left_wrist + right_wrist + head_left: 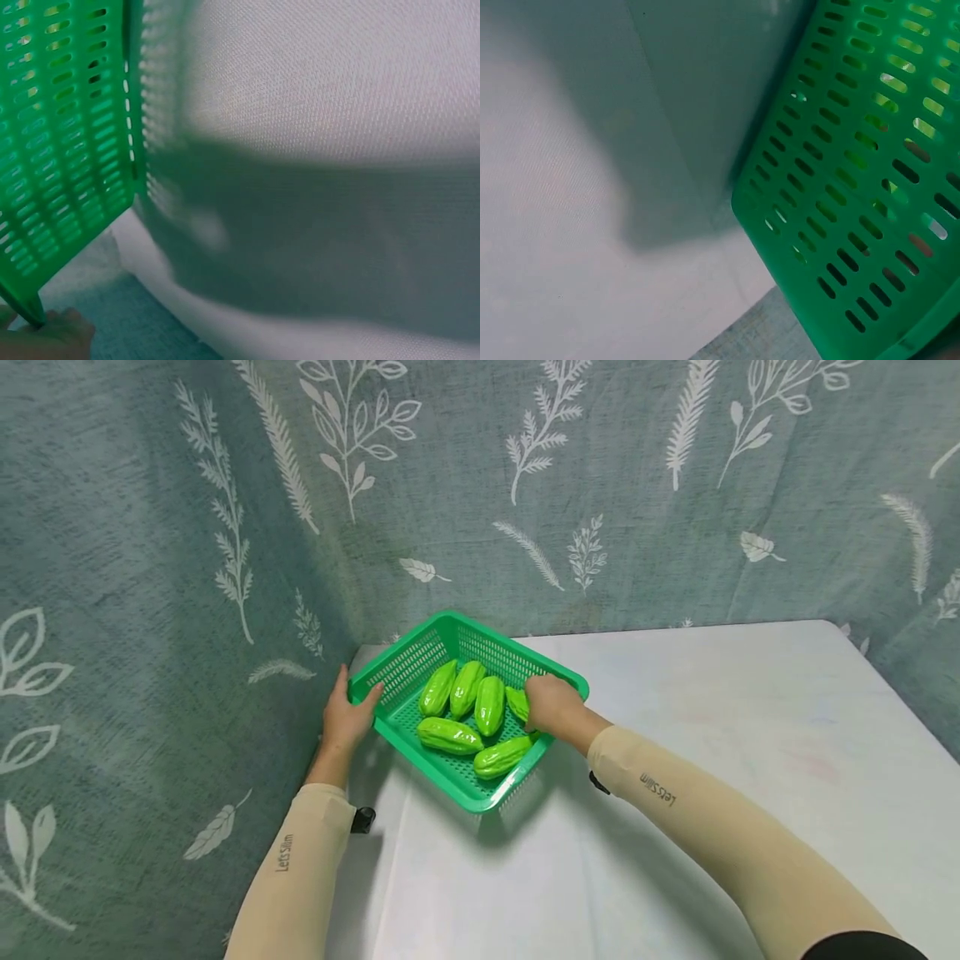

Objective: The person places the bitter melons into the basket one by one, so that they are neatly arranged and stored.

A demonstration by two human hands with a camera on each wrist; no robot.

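Note:
A green perforated plastic basket [427, 768] is held up over the table, with shadow beneath it. Inside lie several shiny, ridged bitter gourds [490, 706]. My left hand [348, 718] grips the rim at the left corner, the thumb over the top. In the left wrist view its fingers [64, 334] show at the rim's lower edge. On the opposite side, my right hand [557, 706] holds the rim, its fingers reaching inside and partly covering a gourd. The right wrist view shows the basket's slotted outer wall [832, 172]; that hand is mostly hidden there.
A white-covered table [712, 718] spreads below and to the right. Grey-green curtain [465, 502] with white leaf prints hangs behind and along the left side, close to the left arm. Beige sleeves [675, 802] cover both forearms.

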